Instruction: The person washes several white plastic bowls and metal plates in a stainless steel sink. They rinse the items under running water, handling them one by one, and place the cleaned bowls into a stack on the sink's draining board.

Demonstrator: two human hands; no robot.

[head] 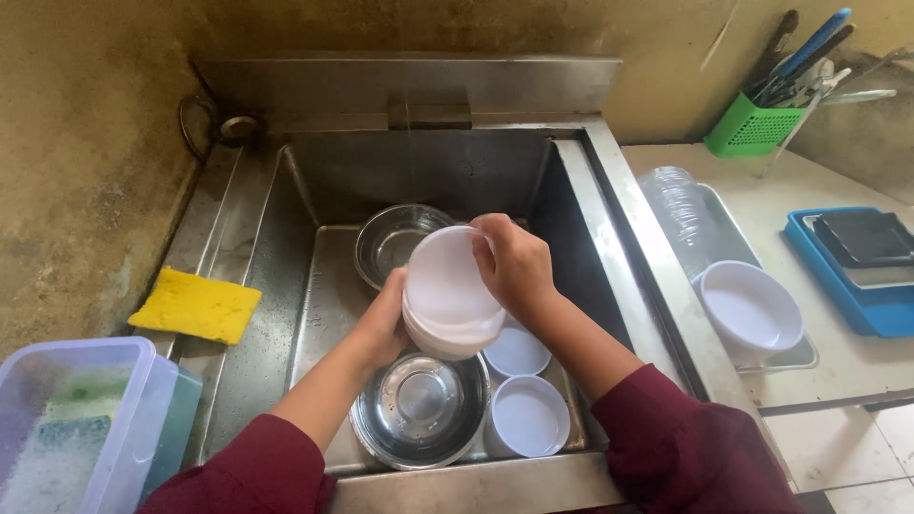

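A white bowl is held tilted over the middle of the steel sink, under a thin stream of water falling from the far wall. The left hand cups its left side and underside, fingers closed around the rim; the right hand curls over the far right rim, gripping it. To rinse well, it seems wise to turn the bowl slowly in the stream and keep both grips firm, since wet plastic slips. Below lie two steel bowls and two small white bowls; a yellow sponge rests on the left ledge.
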